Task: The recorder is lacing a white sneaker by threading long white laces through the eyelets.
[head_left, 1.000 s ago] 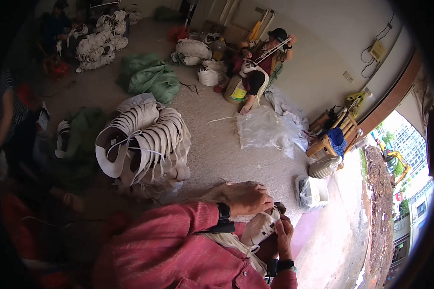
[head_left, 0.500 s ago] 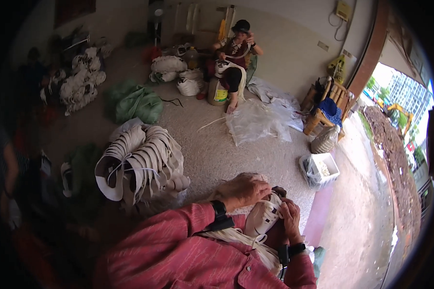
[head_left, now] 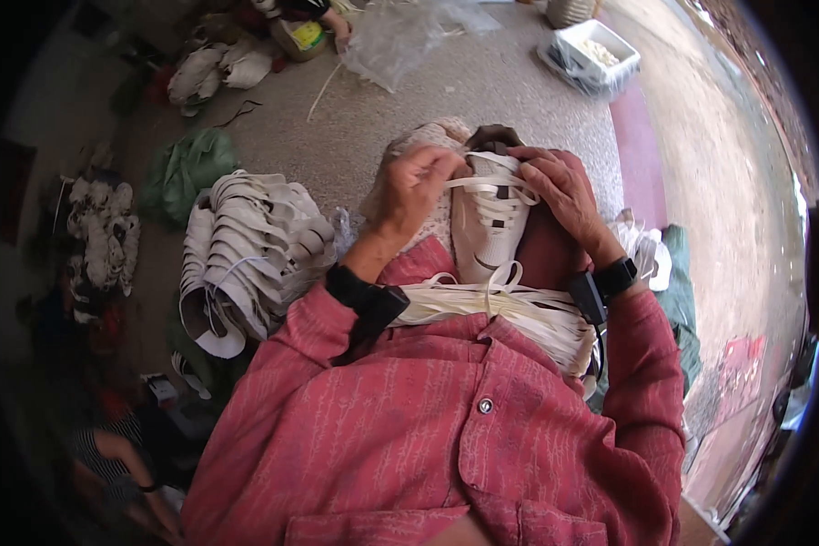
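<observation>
A white shoe upper (head_left: 487, 232) with dark gaps between its lace rows rests on my lap, its toe pointing toward me. My left hand (head_left: 414, 191) is closed in a pinch at its left side, holding a flat white shoelace (head_left: 473, 183) that runs across the upper. On the other side, my right hand (head_left: 560, 187) grips the upper's right edge near the top eyelets, fingers bent over it. A loop of lace stands up by the toe. Across my waist lies a bundle of cream laces (head_left: 528, 314).
Left of my knees stand stacked white shoe uppers (head_left: 246, 255), tied with cord. Beyond are a green sack (head_left: 187, 173), more uppers (head_left: 214, 73) and clear plastic sheeting (head_left: 409, 41). A white tub (head_left: 601, 55) sits far right. Other people's arms show at far top and lower left.
The view has tipped downward, leaving the seated person mostly out of frame. My left hand has moved left, away from the upper, with the lace stretched from it. My right hand stays at the upper.
</observation>
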Action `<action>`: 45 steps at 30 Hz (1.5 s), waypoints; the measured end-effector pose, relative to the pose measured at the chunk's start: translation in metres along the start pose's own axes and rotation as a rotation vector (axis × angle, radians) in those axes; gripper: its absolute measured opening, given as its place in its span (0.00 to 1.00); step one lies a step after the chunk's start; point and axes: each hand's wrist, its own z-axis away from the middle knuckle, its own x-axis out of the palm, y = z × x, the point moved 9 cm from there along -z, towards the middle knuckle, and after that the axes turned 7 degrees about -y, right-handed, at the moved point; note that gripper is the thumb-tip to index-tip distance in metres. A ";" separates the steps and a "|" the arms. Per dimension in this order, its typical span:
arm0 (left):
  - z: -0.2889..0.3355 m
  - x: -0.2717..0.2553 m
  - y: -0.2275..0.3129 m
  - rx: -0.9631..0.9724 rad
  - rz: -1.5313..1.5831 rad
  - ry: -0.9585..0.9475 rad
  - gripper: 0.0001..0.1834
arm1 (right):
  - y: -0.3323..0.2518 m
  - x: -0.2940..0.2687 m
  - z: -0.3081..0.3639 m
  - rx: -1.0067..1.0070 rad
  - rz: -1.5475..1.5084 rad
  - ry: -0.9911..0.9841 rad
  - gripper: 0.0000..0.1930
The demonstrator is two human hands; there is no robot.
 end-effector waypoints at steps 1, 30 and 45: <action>-0.004 -0.007 0.003 -0.006 -0.035 0.012 0.09 | -0.010 -0.001 -0.002 -0.056 0.057 0.026 0.16; -0.026 0.012 0.003 0.063 -0.392 -0.328 0.11 | 0.084 -0.074 0.097 0.283 -1.307 0.484 0.10; -0.052 0.030 -0.031 -0.219 0.196 -0.883 0.17 | -0.044 -0.014 -0.019 0.129 0.107 -0.055 0.06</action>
